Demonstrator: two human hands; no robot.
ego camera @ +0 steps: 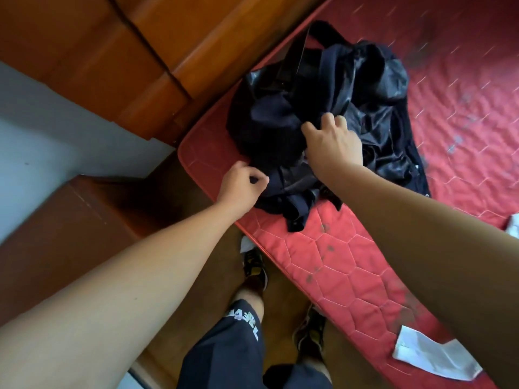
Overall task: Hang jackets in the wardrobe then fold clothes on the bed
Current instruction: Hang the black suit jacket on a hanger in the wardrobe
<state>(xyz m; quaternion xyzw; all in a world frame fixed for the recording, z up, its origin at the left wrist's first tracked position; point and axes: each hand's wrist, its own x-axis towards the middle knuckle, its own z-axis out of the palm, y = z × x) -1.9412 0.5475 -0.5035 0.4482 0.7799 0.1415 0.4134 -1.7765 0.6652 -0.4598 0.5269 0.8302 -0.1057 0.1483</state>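
Observation:
A heap of black jackets [323, 88], some shiny like leather, lies crumpled at the corner of a red quilted mattress [463, 108]. My left hand [241, 183] pinches the dark fabric at the heap's near-left edge, close to the mattress border. Farther in, my right hand [331, 138] lies on top of the heap with its fingers curled into the shiny cloth. The lower layers of the heap are hidden.
A wooden headboard or wardrobe panel [157, 46] runs along the left of the bed. White cloth pieces [432, 355] lie on the mattress near its front edge, and another [512, 226] at the right border. I stand on a brown floor [286, 310] beside the bed.

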